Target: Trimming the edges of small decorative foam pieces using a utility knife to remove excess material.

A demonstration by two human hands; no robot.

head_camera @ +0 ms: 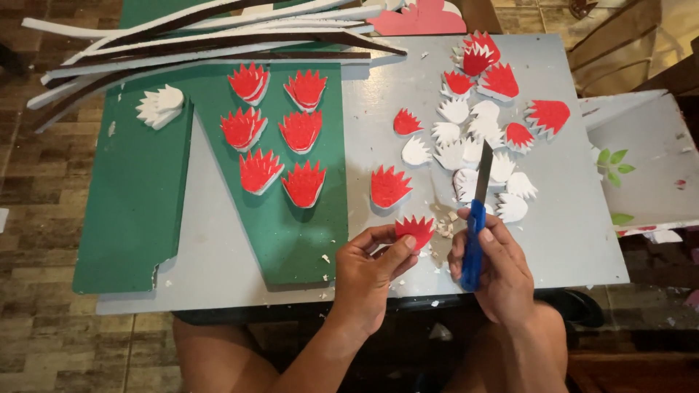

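Lower centre: left hand (371,273) pinches red flame-shaped foam cutout (415,230); right hand (495,266) fist-grips blue-handled utility knife (475,225). Best trimmed with short, outward strokes.

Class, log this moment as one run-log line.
left hand: holds red foam flame | right hand: grips blue knife | grey board

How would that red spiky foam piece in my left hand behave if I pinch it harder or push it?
The red foam piece probably weighs almost nothing; the left hand holds it by fingertips. Its thin points would likely snap or crumble, judging by the crumbs nearby. It looks fairly stiff.
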